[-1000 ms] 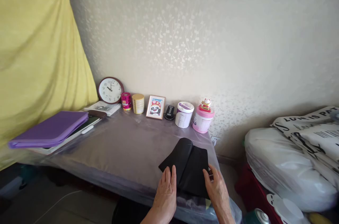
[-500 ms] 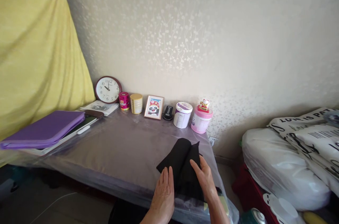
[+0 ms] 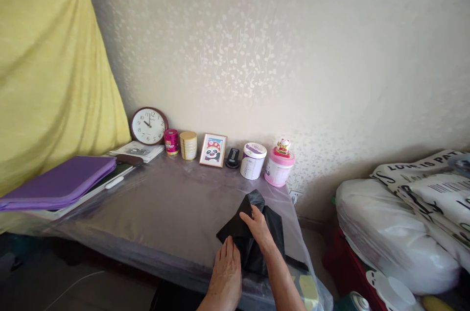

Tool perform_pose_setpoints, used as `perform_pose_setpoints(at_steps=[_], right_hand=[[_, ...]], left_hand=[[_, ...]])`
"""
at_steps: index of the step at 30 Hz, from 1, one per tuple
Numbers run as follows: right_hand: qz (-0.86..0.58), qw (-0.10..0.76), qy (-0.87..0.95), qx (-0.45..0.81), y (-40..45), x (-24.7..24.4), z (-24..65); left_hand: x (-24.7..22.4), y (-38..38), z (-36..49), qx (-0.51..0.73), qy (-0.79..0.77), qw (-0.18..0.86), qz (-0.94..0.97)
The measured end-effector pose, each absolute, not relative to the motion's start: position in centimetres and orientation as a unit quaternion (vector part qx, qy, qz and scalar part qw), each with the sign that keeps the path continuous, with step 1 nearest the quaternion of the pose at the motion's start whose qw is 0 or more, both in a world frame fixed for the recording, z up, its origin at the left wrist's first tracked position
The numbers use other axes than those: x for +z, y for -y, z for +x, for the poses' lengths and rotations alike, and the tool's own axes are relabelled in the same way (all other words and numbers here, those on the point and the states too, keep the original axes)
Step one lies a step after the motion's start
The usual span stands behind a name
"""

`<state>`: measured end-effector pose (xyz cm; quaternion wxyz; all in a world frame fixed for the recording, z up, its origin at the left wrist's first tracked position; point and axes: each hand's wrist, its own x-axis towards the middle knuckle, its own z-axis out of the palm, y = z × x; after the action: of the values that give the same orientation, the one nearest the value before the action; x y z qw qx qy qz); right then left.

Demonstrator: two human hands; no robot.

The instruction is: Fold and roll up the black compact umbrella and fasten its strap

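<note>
A piece of thin black fabric (image 3: 271, 232), loosely folded and creased, lies at the right front corner of the table. My left hand (image 3: 225, 267) rests on its near left edge, fingers stretched out and side by side. Reaching across the middle, my right hand (image 3: 257, 227) has thumb and fingers closed on an upper fold of the fabric; the fingertips are partly hidden. A narrow black strip (image 3: 296, 264) sticks out on the right, beside my right forearm.
Along the wall stand a clock (image 3: 149, 126), a pink can (image 3: 171, 142), a yellow-lidded container (image 3: 188, 145), a panda picture frame (image 3: 213, 150), a purple-white tub (image 3: 252, 164) and a pink tub (image 3: 279, 169) with a figurine. A purple folder (image 3: 62, 179) lies left. White bags (image 3: 392, 232) sit beyond the right edge.
My right hand has moved left from the fabric's right side to its upper middle. The right part of the fabric now lies spread out more. My left hand has hardly moved.
</note>
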<state>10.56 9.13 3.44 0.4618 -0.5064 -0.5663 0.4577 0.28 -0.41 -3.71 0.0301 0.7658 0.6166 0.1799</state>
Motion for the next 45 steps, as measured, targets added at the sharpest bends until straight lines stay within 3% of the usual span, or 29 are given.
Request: perform_pose_setpoints(at_steps=[7,17,23,32,45], right_hand=[[-0.612,0.355,0.619,0.342,-10.0,2.8,10.7],[-0.479,0.298,0.715,0.413,-8.7,4.7,10.2],[-0.466,0.290,0.720,0.424,-8.2,4.1,10.3],[-0.445,0.340,0.813,0.161,-7.4,3.0,11.7],[-0.520,0.287,0.803,0.055,-14.4,1.6,12.6]], left_hand=[[-3.0,1.0,-1.6,0.195,-0.593,0.053,0.780],[2.5,1.6,-1.3,0.261,-0.517,0.055,0.813],[-1.4,-0.5,-0.4,0.250,-0.526,-0.005,0.813],[-2.8,-0.4,-0.1,0.214,-0.552,0.006,0.806],[-2.5,-0.4,-0.7,0.117,-0.575,0.128,0.799]])
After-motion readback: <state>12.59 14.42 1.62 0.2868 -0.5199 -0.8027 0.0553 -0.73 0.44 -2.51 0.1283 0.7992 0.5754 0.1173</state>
